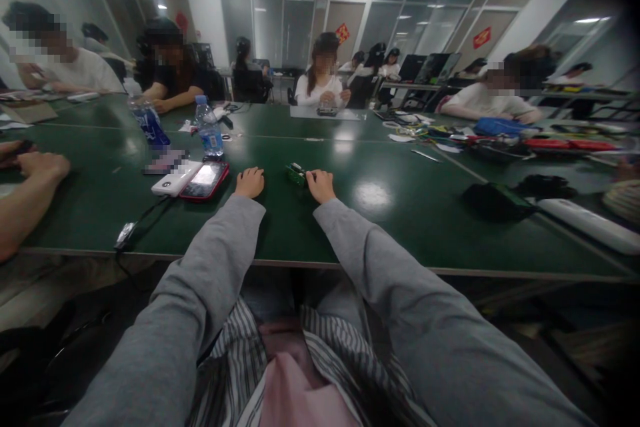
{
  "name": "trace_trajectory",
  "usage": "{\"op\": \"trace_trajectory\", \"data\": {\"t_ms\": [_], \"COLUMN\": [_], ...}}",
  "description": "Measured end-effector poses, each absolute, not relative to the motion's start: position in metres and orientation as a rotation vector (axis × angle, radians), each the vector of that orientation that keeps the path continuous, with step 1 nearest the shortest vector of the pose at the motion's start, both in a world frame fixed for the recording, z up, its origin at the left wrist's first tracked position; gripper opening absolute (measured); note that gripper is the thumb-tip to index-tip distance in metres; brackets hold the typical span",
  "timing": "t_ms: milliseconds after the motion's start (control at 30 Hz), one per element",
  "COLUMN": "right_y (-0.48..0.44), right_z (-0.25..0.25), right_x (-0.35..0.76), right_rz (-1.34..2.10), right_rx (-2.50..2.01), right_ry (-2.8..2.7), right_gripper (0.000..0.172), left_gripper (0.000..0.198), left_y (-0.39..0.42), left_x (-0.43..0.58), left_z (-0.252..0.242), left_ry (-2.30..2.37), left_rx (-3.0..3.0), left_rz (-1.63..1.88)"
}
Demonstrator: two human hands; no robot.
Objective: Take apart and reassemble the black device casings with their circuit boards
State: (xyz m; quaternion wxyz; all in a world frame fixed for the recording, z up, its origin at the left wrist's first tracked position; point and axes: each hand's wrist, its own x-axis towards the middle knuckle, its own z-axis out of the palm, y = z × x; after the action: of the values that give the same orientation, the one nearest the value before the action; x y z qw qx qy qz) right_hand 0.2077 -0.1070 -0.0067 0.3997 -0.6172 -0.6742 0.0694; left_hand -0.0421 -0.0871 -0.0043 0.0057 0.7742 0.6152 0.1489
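Palm down on the green table point(280, 233), my left hand point(250, 182) rests with its fingers lying on the surface and nothing in them. To its right, my right hand point(321, 185) pinches the edge of a small green circuit board point(296, 175) between thumb and fingers. Small pale and dark parts sit on the board, too small to name. The board is low over the tabletop; whether it touches the table I cannot tell. Nearest to my left hand is a phone in a red case point(205, 180), its screen lit.
Beside the phone lies a white power bank point(176, 177) with a cable. A clear water bottle point(209, 130) and a blue-labelled bottle point(149, 121) stand behind. Cables and a blue pouch point(505, 127) are at right, with a white bar point(590, 223). A co-worker's hand point(43, 167) is at left.
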Motion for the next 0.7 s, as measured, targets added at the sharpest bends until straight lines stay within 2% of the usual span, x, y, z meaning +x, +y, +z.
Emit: {"op": "trace_trajectory", "data": {"t_ms": [267,533,700], "right_y": [-0.114,-0.110,-0.103], "right_z": [-0.007,0.001,0.001], "right_x": [0.206,0.221,0.232], "right_rz": [0.052,0.258,0.184], "right_rx": [-1.428,-1.627,-1.683], "right_ry": [-1.825,-1.653,-1.592], "right_gripper": [0.037,0.026,0.038], "left_gripper": [0.045,0.046,0.045], "left_y": [-0.089,-0.088,-0.089], "left_x": [-0.041,-0.042,-0.042], "left_z": [-0.002,-0.004,-0.004], "left_ry": [1.941,1.932,1.944], "left_rx": [2.435,2.430,2.443], "left_rz": [0.455,0.464,0.460]}}
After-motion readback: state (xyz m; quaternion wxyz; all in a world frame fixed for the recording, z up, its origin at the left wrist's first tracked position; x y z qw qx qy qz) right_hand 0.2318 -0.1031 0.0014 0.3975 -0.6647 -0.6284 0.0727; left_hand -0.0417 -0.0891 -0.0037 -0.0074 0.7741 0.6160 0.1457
